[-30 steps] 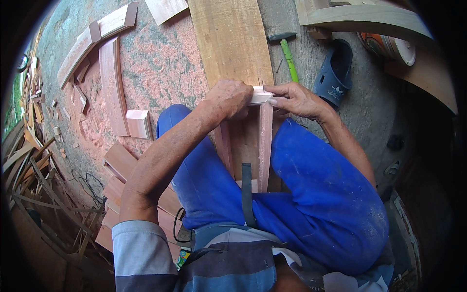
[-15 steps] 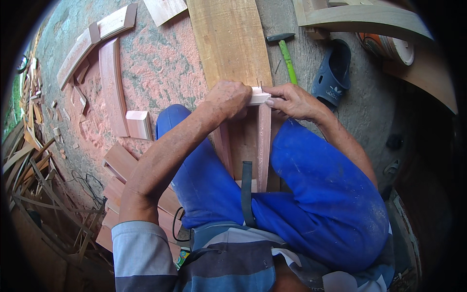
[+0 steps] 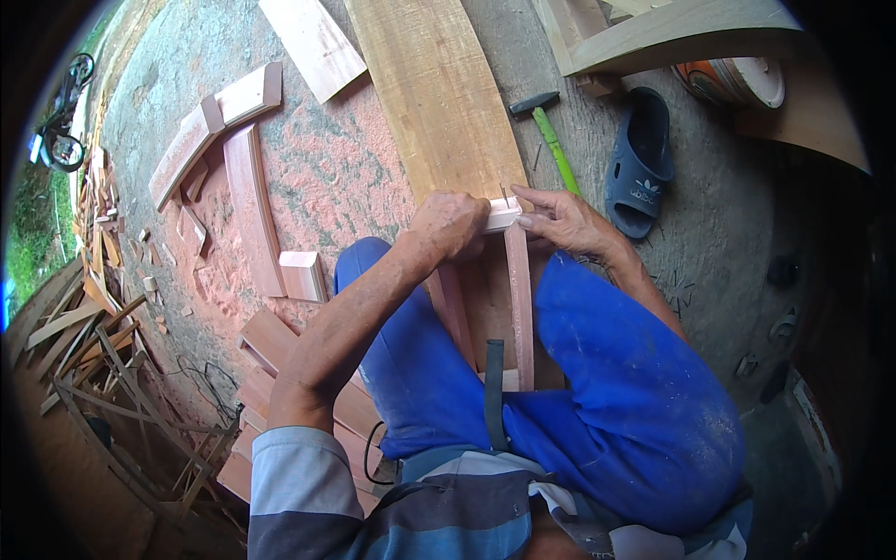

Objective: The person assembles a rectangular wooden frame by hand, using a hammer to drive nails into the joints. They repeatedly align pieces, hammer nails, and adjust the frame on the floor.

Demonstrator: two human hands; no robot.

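Observation:
Between my knees stands a narrow wooden frame (image 3: 519, 308) with two long rails and a short pale crosspiece (image 3: 502, 216) at its far end. My left hand (image 3: 450, 227) is closed around the crosspiece's left end, its lower fingers hidden. At the right corner, my right hand (image 3: 574, 224) has its thumb against the wood and its index finger close to a thin upright nail (image 3: 505, 195). The remaining right fingers are partly hidden under the joint. Beneath the frame's far end lies a long wide plank (image 3: 439, 93).
A green-handled hammer (image 3: 553, 145) and a blue slipper (image 3: 640, 168) lie right of the plank. Curved wooden pieces (image 3: 252, 205) rest on sawdust at left, near a scrap pile (image 3: 93, 327). A curved wooden frame (image 3: 672, 37) and a bucket (image 3: 747, 82) stand at far right.
The view has shifted, so the scene appears lower and more of the left side shows. My right index finger has drawn slightly away from the nail. My left hand keeps its hold.

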